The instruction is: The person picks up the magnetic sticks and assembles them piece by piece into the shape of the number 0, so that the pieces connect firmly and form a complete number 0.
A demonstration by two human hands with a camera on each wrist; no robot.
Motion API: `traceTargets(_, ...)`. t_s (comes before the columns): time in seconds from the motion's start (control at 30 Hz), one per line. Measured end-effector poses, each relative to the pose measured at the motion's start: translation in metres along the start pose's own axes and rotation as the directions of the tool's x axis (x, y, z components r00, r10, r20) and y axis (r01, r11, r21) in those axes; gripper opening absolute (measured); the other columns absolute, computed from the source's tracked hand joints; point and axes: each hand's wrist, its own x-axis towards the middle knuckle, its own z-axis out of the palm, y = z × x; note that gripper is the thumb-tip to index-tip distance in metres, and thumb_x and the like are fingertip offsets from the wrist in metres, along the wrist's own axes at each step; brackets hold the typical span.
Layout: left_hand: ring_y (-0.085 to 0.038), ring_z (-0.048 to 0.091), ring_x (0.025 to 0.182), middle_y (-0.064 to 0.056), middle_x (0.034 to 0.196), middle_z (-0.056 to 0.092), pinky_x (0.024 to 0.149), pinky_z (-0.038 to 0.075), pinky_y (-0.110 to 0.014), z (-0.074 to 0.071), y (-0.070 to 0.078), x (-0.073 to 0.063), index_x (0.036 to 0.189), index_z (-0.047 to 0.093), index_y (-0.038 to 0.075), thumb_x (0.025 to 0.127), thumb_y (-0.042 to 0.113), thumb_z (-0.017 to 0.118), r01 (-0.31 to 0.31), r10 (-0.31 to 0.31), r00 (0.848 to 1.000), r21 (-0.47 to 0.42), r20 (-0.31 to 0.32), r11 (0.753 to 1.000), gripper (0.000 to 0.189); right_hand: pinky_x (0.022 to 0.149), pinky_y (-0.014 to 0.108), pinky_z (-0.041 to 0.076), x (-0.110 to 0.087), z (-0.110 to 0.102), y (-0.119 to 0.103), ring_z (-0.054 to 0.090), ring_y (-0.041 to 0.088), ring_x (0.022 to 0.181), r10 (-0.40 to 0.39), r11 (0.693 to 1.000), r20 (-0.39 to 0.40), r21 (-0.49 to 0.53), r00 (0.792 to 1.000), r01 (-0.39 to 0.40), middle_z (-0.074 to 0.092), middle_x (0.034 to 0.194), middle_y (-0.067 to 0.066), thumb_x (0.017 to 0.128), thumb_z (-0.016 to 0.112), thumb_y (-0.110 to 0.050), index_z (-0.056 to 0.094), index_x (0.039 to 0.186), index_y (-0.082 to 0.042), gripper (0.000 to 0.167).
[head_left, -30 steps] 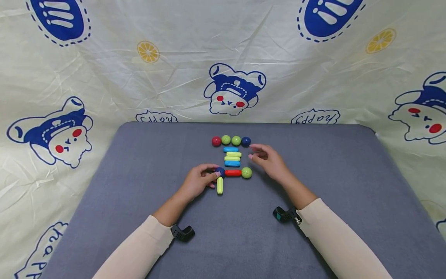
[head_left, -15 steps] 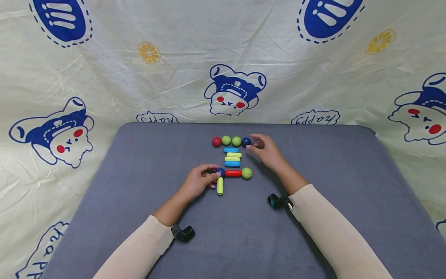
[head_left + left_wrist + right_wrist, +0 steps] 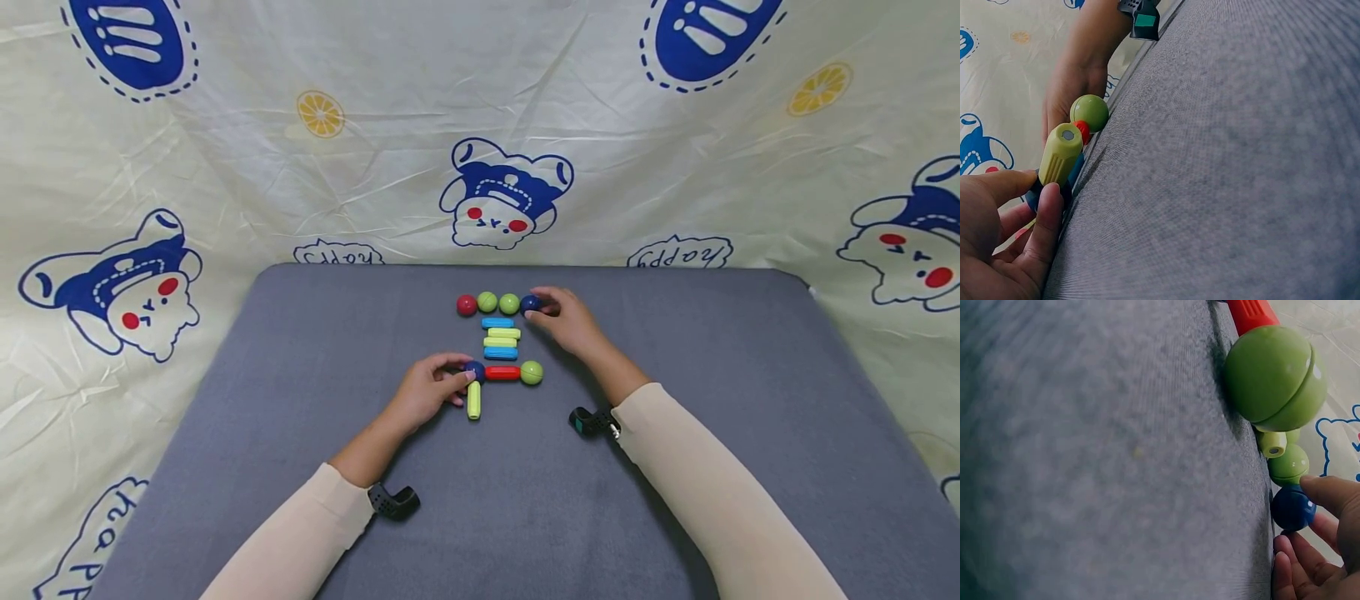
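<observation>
My left hand [image 3: 427, 387] pinches a dark blue ball [image 3: 476, 371] between thumb and fingers. A yellow-green rod [image 3: 473, 402] extends from that ball toward me, and a red rod [image 3: 502, 372] links it to a green ball [image 3: 531, 372] on the right. At the far row's right end, my right hand [image 3: 572, 322] has thumb and fingers around another dark blue ball [image 3: 1294, 507]. That ball still sits on the table beside a green ball [image 3: 1289, 464]. In the left wrist view, the yellow-green rod [image 3: 1062, 153] shows a round grey disc in its end, and fingers partly cover the blue ball.
A red ball [image 3: 467, 305] and two green balls, one at the left [image 3: 487, 302], complete the far row. Below it lie two blue rods, one nearer me [image 3: 500, 353], and two yellow-green rods between them. Grey cloth covers the table [image 3: 300, 400]; a printed sheet [image 3: 390, 167] hangs behind.
My right hand has moved forward and left, and its thumb and fingers have closed around the far dark blue ball. My left hand keeps its hold on the joined pieces.
</observation>
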Motion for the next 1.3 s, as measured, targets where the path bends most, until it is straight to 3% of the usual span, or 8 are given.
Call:
traceTargets(0.7, -0.010, 0.065, 0.070, -0.014, 0.107, 0.068, 0.063, 0.058, -0.026, -0.001, 0.001, -0.001, 0.126, 0.068, 0.006, 0.096, 0.015, 0.070, -0.011, 0.011, 1.000, 0.017, 0.006, 1.000, 0.032, 0.104, 0.051, 0.046, -0.004, 0.000, 0.000, 0.056, 0.034, 0.121, 0.027, 0.999, -0.021, -0.029, 0.999, -0.027, 0.057, 0.136, 0.018, 0.100, 0.064, -0.022, 0.057, 0.139, -0.010, 0.042)
traceTargets(1.03, -0.010, 0.064, 0.069, -0.014, 0.107, 0.068, 0.063, 0.058, -0.025, -0.002, 0.000, -0.001, 0.127, 0.068, 0.007, 0.095, 0.015, 0.071, -0.005, 0.005, 1.000, 0.019, 0.010, 1.000, 0.033, 0.092, 0.044, 0.051, -0.016, -0.007, -0.008, 0.056, 0.032, 0.119, 0.007, 0.997, -0.055, 0.079, 0.998, -0.003, 0.060, 0.132, 0.016, 0.099, 0.066, -0.024, 0.057, 0.139, -0.012, 0.042)
traceTargets(1.3, -0.011, 0.064, 0.070, -0.017, 0.110, 0.068, 0.064, 0.058, -0.026, -0.002, -0.001, 0.000, 0.128, 0.067, 0.005, 0.095, 0.016, 0.072, -0.002, 0.001, 1.000, 0.015, 0.005, 1.000, 0.035, 0.101, 0.048, 0.049, -0.028, -0.018, -0.016, 0.056, 0.032, 0.119, -0.029, 0.991, -0.070, 0.127, 0.997, 0.037, 0.061, 0.130, 0.016, 0.099, 0.067, -0.023, 0.058, 0.137, -0.013, 0.041)
